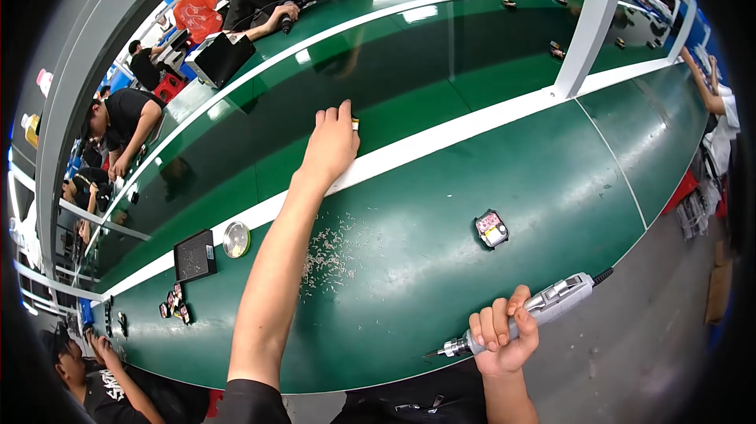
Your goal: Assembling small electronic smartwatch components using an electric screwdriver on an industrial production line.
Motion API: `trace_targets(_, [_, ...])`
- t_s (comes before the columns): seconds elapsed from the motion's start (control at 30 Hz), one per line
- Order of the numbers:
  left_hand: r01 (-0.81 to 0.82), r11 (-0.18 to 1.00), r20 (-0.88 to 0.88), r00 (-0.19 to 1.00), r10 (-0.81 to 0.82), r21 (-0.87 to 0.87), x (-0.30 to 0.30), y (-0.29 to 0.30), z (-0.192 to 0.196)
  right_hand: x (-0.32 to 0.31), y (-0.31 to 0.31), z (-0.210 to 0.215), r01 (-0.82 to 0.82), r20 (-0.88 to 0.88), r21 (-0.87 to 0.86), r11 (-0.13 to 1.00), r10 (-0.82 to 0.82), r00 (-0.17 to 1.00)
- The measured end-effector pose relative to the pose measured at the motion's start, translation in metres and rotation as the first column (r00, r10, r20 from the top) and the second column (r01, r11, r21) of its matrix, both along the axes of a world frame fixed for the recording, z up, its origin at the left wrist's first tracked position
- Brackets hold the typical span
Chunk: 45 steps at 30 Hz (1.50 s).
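Observation:
My left hand (pixel 332 142) reaches over the white rail onto the dark green belt, fingers bent down around a small part (pixel 356 125). Only a yellow and white edge of this part shows beside the fingers; the hand hides the rest. Low on the right, my right hand (pixel 504 333) is wrapped around a grey electric screwdriver (pixel 557 299), its bit pointing left over the table's near edge. On the green table between the hands lies a small black-cased device (pixel 492 229) with pink and white inside. Many tiny screws (pixel 329 257) are scattered beside my left forearm.
Left of my forearm are a black tray (pixel 194 257), a round clear dish (pixel 236 240) and a cluster of small devices (pixel 176 304). Grey frame posts (pixel 592 22) rise from the white rail (pixel 449 137). Across the belt a person holds a dark tool (pixel 286 23).

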<state>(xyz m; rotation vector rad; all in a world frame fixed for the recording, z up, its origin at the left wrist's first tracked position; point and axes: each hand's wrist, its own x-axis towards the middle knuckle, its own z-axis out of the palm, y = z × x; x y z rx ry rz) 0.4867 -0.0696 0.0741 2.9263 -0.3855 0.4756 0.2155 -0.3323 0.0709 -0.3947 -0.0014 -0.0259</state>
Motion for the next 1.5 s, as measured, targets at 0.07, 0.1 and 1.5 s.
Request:
trace_targets(0.07, [0.076,0.994,0.007,0.997,-0.077,0.077,0.003,0.012,0.001,-0.002,0.0,0.001,-0.001,0.002,0.0,1.0,0.001,1.0])
trace_targets(0.1, [0.116,0.987,0.01,0.993,-0.118,0.114,0.002,0.017,0.001,-0.004,0.0,0.001,-0.003,0.005,0.004,1.0,0.003,1.0])
trace_targets(1.5, [0.679,0.728,0.006,0.731,-0.682,-0.098,-0.287,-0.107,0.015,-0.056,-0.016,0.005,-0.238,-0.038,-0.019,0.971,0.237,0.971])
